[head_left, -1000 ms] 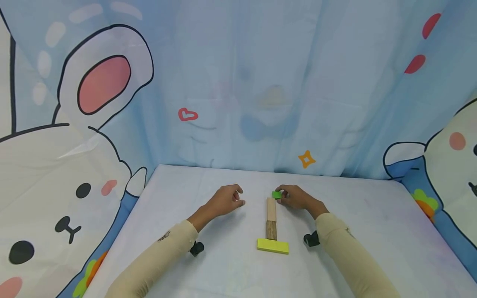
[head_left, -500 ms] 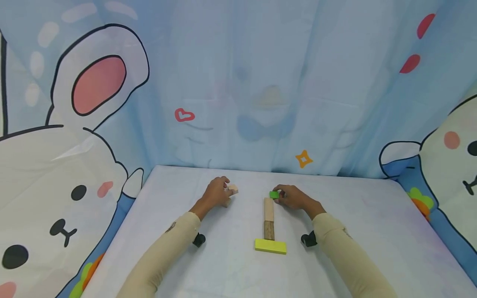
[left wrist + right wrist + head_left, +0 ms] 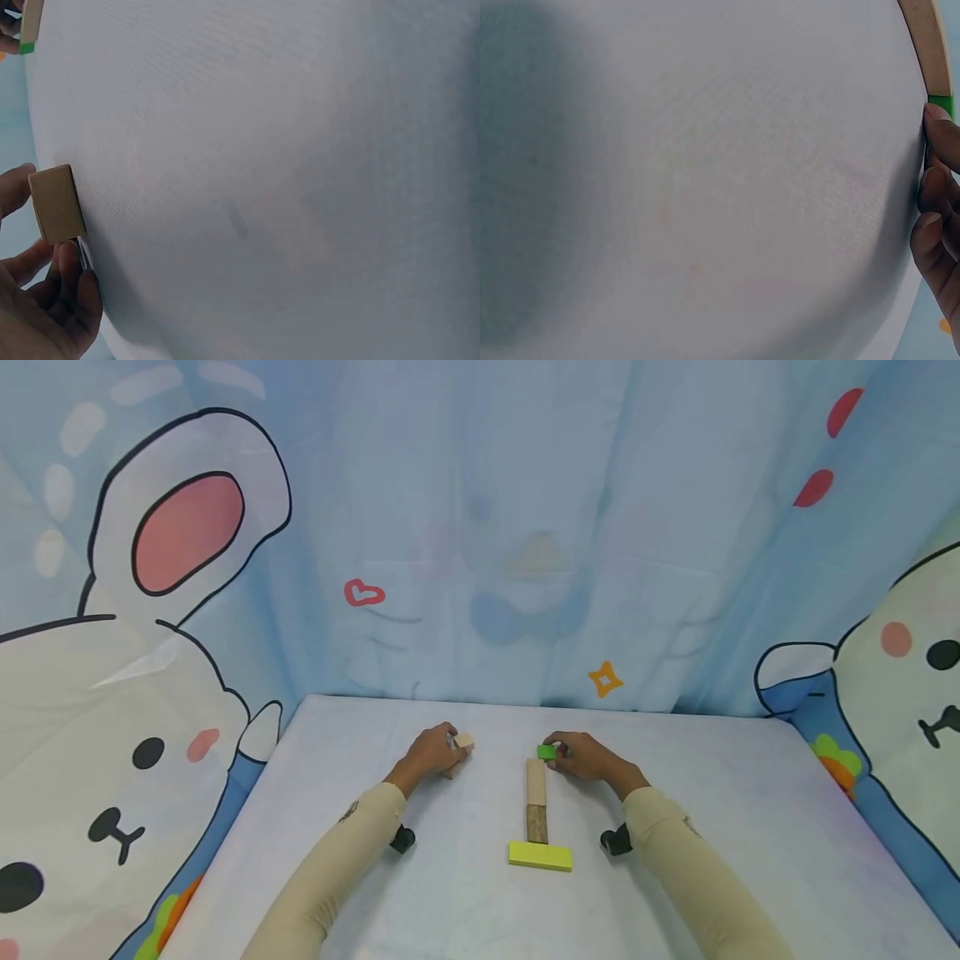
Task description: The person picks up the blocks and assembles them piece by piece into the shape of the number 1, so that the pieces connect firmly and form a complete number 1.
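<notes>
On the left, my left hand (image 3: pixel 433 750) pinches a plain wooden block (image 3: pixel 464 741); the thumb hides its middle part. The left wrist view shows that wooden block (image 3: pixel 58 204) gripped between thumb and fingertips. My right hand (image 3: pixel 588 755) pinches a small green block (image 3: pixel 546 752) at the far end of a light wooden block (image 3: pixel 536 782). Towards the near side, a darker brown block (image 3: pixel 537 824) meets the light one end to end. A yellow block (image 3: pixel 540 856) lies crosswise at the near end, forming an upside-down T with them.
A white cloth covers the table (image 3: pixel 450 893). Behind it hangs a light blue curtain (image 3: pixel 420 527) with cartoon animals. Black wrist cameras stick out below both sleeves, close over the cloth.
My left hand, holding nothing in view a second ago, has moved left and now holds the wooden block. The right hand stays at the green block. The head view has shifted slightly.
</notes>
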Action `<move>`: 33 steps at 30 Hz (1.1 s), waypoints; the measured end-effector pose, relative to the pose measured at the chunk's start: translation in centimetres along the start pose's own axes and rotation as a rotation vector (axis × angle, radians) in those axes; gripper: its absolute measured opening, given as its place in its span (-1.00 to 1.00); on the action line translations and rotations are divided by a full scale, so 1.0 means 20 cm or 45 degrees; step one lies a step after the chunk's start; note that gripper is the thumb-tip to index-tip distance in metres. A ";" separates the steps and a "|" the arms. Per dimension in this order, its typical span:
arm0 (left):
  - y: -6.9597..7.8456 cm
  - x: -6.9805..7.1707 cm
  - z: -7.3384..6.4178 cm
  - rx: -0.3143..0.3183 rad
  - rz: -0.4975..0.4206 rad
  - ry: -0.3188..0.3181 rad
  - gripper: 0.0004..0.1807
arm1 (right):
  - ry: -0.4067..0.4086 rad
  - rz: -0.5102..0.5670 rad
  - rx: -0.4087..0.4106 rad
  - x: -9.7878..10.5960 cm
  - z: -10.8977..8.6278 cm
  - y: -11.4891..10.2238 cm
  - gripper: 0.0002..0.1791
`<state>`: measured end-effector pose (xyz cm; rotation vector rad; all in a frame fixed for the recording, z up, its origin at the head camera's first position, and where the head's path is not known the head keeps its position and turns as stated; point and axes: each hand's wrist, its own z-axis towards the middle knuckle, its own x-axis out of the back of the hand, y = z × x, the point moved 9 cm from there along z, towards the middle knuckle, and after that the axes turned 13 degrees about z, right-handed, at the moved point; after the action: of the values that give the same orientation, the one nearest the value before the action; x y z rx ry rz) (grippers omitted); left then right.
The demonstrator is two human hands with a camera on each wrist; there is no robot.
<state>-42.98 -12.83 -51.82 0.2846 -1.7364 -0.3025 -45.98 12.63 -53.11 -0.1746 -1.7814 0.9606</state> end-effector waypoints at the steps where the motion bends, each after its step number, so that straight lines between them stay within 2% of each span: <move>1: 0.00 0.00 0.00 0.004 0.009 -0.004 -0.43 | 0.000 0.003 0.000 0.00 0.00 0.00 -0.59; 14: -0.01 0.00 0.02 -0.023 0.068 -0.001 -0.55 | -0.001 -0.006 0.009 -0.01 0.01 -0.03 -0.60; 22: 0.01 0.02 0.00 -0.022 0.054 -0.006 -0.55 | -0.004 0.000 -0.004 -0.01 0.01 -0.02 -0.58; 33: 0.04 0.02 0.01 -0.089 0.034 0.012 -0.59 | 0.005 -0.011 0.004 0.00 0.01 0.00 -0.58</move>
<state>-43.24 -12.19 -51.25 0.2118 -1.7149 -0.3410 -46.08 12.55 -53.10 -0.1667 -1.7752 0.9566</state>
